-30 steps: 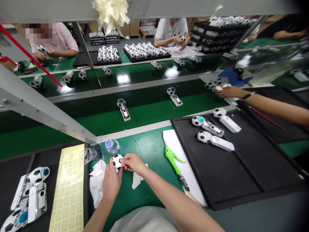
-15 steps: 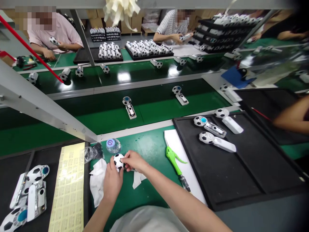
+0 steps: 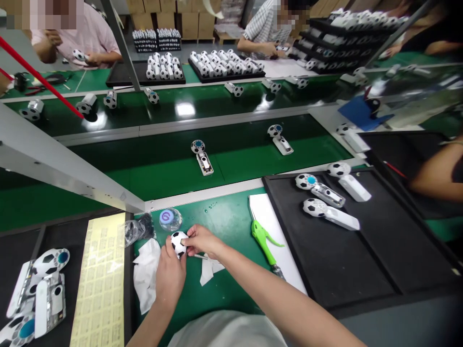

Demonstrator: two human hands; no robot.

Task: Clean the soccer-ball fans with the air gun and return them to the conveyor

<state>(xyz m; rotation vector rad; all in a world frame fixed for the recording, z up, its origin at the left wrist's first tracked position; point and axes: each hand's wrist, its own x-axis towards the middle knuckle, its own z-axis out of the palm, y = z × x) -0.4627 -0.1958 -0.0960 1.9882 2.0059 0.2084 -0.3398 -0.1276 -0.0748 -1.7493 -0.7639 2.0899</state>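
A white, football-patterned round part sits between my hands above the green bench. My left hand is closed around its lower left side. On its right edge, my right hand pinches with thumb and fingers; what lies under those fingertips is hidden. Just below the right hand, a thin metal tool lies by a scrap of white tissue. Crumpled white tissue rests left of my left hand. Behind the hands stands a small clear jar with a purple-marked lid.
A green air blow gun lies on white paper to the right. Football-headed devices rest in a black tray; others lie left beside a yellow label sheet. A conveyor runs beyond the bench. Co-workers sit opposite.
The view has shifted slightly. My hands keep their hold on the round part, almost in the same place. Across the line, one co-worker has raised a hand.
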